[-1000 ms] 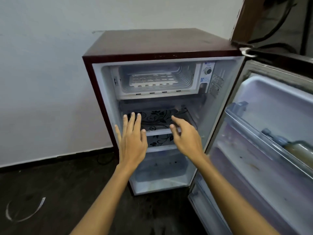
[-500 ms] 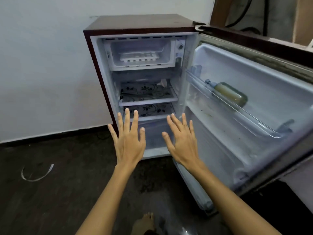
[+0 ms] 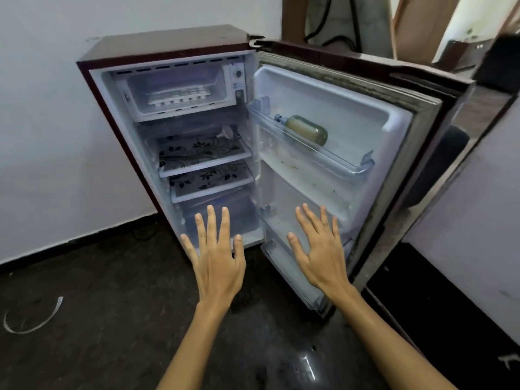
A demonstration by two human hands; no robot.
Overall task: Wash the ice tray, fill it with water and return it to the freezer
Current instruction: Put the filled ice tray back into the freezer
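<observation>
A white ice tray point(image 3: 180, 96) lies inside the freezer compartment point(image 3: 177, 111) at the top of a small dark red fridge point(image 3: 168, 45) whose door point(image 3: 332, 170) hangs wide open to the right. My left hand point(image 3: 215, 260) is held flat with fingers spread in front of the fridge's bottom section, holding nothing. Spread the same way and just as empty, my right hand point(image 3: 320, 249) hovers before the lower part of the door. Both hands are well below the freezer and touch nothing.
A bottle of yellowish liquid point(image 3: 305, 130) lies in the door's upper rack. Two shelves with black floral mats point(image 3: 202, 153) sit under the freezer. A white wall stands on the left, the floor point(image 3: 98, 305) is dark, and a white loop point(image 3: 31, 319) lies on it at left.
The view has pulled back from the fridge and turned right, showing more of the open door. Both hands have dropped from shelf height to the fridge's bottom and spread further apart.
</observation>
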